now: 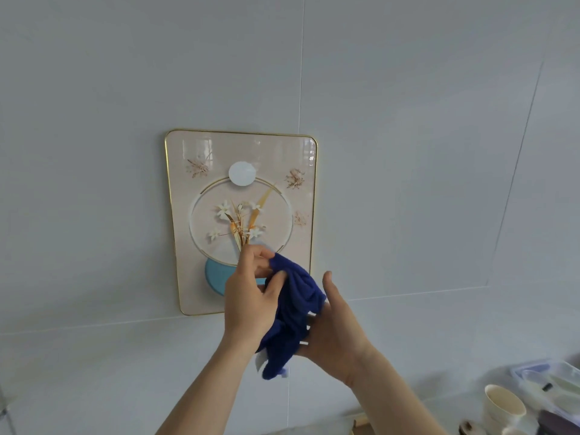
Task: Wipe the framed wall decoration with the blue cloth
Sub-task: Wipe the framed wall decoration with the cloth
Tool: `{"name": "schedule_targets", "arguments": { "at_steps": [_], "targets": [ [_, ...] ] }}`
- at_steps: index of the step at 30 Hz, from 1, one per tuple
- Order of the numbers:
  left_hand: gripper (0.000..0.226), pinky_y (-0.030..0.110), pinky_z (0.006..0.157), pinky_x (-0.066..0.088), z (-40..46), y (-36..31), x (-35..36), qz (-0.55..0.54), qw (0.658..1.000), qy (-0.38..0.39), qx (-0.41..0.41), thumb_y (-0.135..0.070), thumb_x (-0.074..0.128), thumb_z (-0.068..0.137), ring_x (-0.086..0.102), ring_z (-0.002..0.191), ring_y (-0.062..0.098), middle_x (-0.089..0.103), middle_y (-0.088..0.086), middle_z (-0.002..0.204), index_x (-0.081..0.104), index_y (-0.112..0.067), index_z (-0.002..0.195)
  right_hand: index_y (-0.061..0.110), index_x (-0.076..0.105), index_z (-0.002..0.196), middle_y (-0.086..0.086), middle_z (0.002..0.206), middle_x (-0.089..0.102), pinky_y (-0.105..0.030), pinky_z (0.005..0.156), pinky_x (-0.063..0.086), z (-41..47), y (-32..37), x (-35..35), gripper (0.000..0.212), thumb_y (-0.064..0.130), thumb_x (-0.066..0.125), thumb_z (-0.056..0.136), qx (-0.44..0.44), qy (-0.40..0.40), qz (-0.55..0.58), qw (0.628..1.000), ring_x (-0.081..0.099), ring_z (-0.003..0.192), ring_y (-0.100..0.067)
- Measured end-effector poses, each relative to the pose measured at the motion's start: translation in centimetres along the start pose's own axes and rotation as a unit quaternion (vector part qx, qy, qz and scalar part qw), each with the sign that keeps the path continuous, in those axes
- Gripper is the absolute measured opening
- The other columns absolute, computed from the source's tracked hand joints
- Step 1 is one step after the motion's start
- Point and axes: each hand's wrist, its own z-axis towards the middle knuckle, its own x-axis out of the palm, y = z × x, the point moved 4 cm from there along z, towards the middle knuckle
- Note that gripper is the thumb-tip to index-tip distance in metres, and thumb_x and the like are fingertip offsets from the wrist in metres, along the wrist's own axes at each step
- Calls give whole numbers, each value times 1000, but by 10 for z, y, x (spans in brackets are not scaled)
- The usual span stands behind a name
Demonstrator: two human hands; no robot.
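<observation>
Blue cloth point(295, 312) was bunched between both hands, just in front of lower right corner of framed wall decoration point(241, 196). Left hand point(251, 296) pinched cloth's top edge, thumb against fingers. Right hand point(337, 328) cupped it underneath, thumb up. Cream cup point(502, 403) sat far right. Both forearms angled up toward wall.

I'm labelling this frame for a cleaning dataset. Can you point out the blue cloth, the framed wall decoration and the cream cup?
blue cloth point(295, 306): head view, on its bunched middle.
framed wall decoration point(201, 265): head view, on its bare lower-left panel.
cream cup point(502, 403): head view, on its inside wall.
</observation>
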Motion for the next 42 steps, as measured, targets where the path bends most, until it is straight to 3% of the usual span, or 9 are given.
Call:
{"name": "schedule_targets", "arguments": {
  "at_steps": [5,11,15,18,22,28,32,37,42],
  "targets": [
    [32,17,85,57,-9,21,6,92,991,93,33,-16,68,93,66,101,-3,70,-28,102,64,-41,112,2,60,134,-29,132,68,-62,112,48,12,14,-2,45,34,58,104,-73,-13,-59,996,64,125,-45],
    [38,35,100,53,-7,38,-2,122,984,117,63,-33,58,89,56,122,3,60,-28,123,58,-44,125,19,69,123,-13,111,80,-55,98,60,25,38,-9,30,12,72,94,-153,-130,-182,963,76,107,-32],
    [47,38,113,44,7,50,-10,179,979,59,82,-56,47,94,45,136,1,53,-22,143,51,-41,139,22,66,113,-6,83,82,-41,56,63,36,76,-2,20,12,66,95,-272,-199,-262,904,75,65,-36],
    [53,42,120,38,23,54,-10,239,966,23,95,-60,40,98,39,144,9,47,-14,153,46,-38,145,33,62,117,-4,97,79,-51,71,63,52,99,8,30,22,68,89,-370,-230,-355,827,68,74,-33],
    [55,44,128,23,50,54,-3,289,949,-3,123,-57,37,101,29,152,13,38,-10,160,44,-33,150,26,62,131,1,125,63,-34,87,54,75,117,19,47,15,77,88,-491,-267,-475,680,63,100,-15],
    [59,49,129,16,93,52,17,333,924,-24,189,-53,41,100,21,158,22,32,-1,167,42,-26,153,23,57,139,-9,143,54,-49,97,52,120,125,24,56,7,72,88,-552,-308,-571,524,56,121,-32],
    [60,54,130,9,118,58,25,382,898,-37,213,-48,40,102,13,160,26,23,2,171,34,-26,158,25,51,150,-15,163,38,-55,119,34,137,119,22,58,20,64,93,-547,-301,-607,492,43,140,-39],
    [61,56,130,7,132,74,34,423,876,-59,226,-47,26,105,4,161,27,13,1,173,23,-25,162,23,48,153,-18,169,26,-62,123,25,145,106,17,59,53,35,104,-562,-256,-584,526,24,155,-41],
    [64,52,131,2,135,83,40,413,874,-93,239,-51,11,104,4,162,25,11,-1,172,22,-25,162,22,60,144,-20,164,37,-54,126,26,156,101,17,40,33,43,109,-592,-304,-547,508,31,153,-43]
  ]
}}
